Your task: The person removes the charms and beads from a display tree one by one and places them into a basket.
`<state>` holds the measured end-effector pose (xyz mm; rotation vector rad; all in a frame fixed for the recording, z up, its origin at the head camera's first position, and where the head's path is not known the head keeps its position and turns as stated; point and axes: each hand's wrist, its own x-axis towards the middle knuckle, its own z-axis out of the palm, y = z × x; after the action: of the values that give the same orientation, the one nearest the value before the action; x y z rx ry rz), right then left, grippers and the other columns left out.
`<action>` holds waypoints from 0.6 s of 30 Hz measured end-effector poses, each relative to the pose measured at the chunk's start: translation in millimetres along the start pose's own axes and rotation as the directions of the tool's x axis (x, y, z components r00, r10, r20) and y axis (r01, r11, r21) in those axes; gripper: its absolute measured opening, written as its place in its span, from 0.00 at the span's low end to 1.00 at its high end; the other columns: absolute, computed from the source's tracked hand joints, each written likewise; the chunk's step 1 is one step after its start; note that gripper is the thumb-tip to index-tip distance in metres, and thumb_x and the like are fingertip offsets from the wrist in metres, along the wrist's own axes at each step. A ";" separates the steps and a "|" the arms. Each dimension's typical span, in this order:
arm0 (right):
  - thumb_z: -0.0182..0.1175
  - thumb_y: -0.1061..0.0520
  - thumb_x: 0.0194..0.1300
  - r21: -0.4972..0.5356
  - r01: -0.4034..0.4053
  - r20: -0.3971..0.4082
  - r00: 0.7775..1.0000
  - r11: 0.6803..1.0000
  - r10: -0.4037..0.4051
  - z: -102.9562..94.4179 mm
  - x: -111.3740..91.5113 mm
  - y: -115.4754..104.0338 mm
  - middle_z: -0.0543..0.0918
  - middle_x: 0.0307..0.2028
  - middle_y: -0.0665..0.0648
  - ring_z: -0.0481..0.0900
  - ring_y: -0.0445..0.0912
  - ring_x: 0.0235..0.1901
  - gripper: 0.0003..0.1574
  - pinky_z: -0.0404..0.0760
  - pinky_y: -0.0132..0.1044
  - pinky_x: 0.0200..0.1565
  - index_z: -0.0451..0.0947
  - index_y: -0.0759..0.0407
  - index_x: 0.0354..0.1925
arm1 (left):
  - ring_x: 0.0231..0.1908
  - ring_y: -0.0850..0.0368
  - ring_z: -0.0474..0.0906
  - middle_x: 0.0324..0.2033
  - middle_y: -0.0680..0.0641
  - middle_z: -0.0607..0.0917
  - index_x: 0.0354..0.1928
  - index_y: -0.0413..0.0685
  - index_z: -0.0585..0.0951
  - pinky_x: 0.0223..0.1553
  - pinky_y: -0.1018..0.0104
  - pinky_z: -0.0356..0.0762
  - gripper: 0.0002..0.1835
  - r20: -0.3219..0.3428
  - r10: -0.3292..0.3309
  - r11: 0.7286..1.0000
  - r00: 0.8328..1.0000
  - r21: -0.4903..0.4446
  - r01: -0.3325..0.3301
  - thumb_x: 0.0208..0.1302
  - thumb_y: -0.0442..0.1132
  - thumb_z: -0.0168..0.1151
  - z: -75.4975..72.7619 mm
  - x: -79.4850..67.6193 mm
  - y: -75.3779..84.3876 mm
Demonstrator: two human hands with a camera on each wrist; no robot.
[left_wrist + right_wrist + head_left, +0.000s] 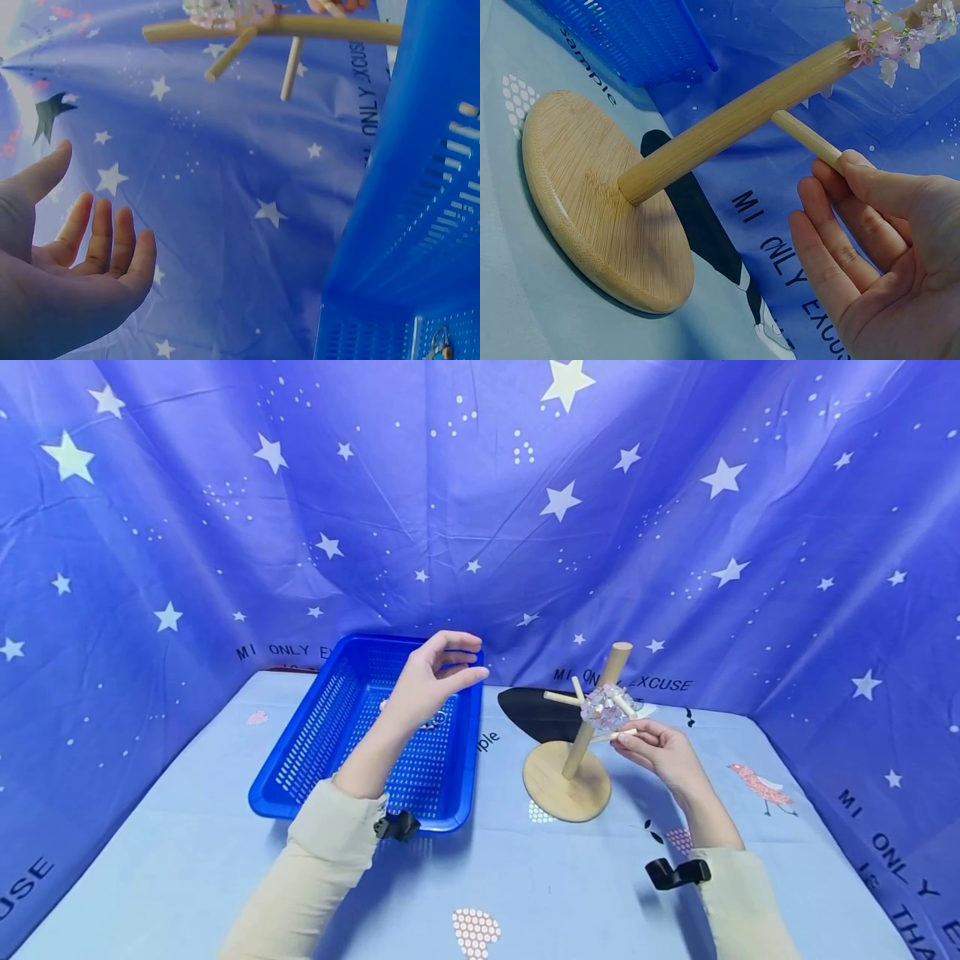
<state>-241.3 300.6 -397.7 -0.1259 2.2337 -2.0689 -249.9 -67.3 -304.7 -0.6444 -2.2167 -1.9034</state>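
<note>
On the table stands a wooden stand (pixel 555 785) with a round base, an upright post and several thin side pegs. Beaded bracelets (pixel 600 708), clear and pink, hang around the upper post; small charms show on them in the right wrist view. Low on the post, my right hand (pixel 663 752) pinches a side peg (pixel 806 139) between thumb and index finger, the other fingers loosely bent. My left hand (pixel 431 681) is raised over the right side of a blue basket (pixel 468 777), fingers relaxed and apart from the thumb, holding nothing.
Inside the basket lies a small beaded piece (pixel 441 351), partly hidden by the left hand in the head view. Blue star-printed cloth (pixel 450 510) hangs behind and at both sides. The light blue tablecloth (pixel 555 893) carries printed hearts, a bird and lettering.
</note>
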 end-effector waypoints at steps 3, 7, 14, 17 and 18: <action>0.61 0.59 0.70 -0.007 -0.006 -0.004 1.000 1.000 0.006 -0.1 -0.2 0.0 0.89 0.36 0.41 0.87 0.34 0.40 0.04 0.84 0.27 0.49 0.79 0.51 0.43 | 0.60 0.45 0.77 0.57 0.40 0.80 0.59 0.38 0.76 0.61 0.51 0.79 0.21 0.016 0.007 1.000 1.000 -0.010 -0.006 0.65 0.34 0.66 4.8 -2.5 1.3; 0.61 0.60 0.70 0.014 -0.006 -0.003 1.000 1.000 0.006 0.1 0.3 0.1 0.89 0.36 0.41 0.87 0.34 0.40 0.05 0.84 0.27 0.49 0.80 0.51 0.42 | 0.59 0.46 0.78 0.57 0.41 0.80 0.58 0.39 0.76 0.63 0.53 0.77 0.20 0.042 0.013 0.999 0.999 -0.044 -0.011 0.65 0.33 0.66 11.1 -5.8 5.4; 0.61 0.60 0.70 0.018 -0.006 -0.002 1.000 1.000 0.006 -0.4 0.6 -0.1 0.89 0.36 0.42 0.87 0.35 0.40 0.05 0.84 0.28 0.50 0.80 0.51 0.43 | 0.59 0.45 0.77 0.57 0.40 0.80 0.58 0.38 0.76 0.65 0.54 0.76 0.20 0.087 0.017 0.997 0.996 -0.081 -0.010 0.64 0.31 0.66 22.0 -11.1 14.7; 0.61 0.60 0.70 0.018 -0.012 -0.004 1.000 1.000 0.012 -0.5 0.5 -0.1 0.89 0.36 0.42 0.87 0.35 0.40 0.05 0.84 0.29 0.50 0.80 0.50 0.43 | 0.59 0.44 0.77 0.56 0.39 0.80 0.57 0.38 0.76 0.65 0.52 0.75 0.20 0.102 0.026 0.996 0.994 -0.084 -0.018 0.64 0.31 0.66 26.1 -13.0 15.5; 0.61 0.60 0.69 0.017 -0.014 -0.006 1.000 1.000 0.014 -0.4 0.3 -0.2 0.89 0.36 0.42 0.87 0.35 0.40 0.05 0.84 0.29 0.50 0.80 0.50 0.43 | 0.59 0.44 0.77 0.56 0.39 0.80 0.57 0.38 0.76 0.65 0.51 0.75 0.20 0.105 0.030 0.996 0.994 -0.086 -0.021 0.64 0.31 0.66 27.7 -13.4 15.5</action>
<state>-241.7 301.0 -397.5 -0.1022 2.2130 -2.0837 -227.0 -41.9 -301.0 -0.8011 -2.1875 -2.0046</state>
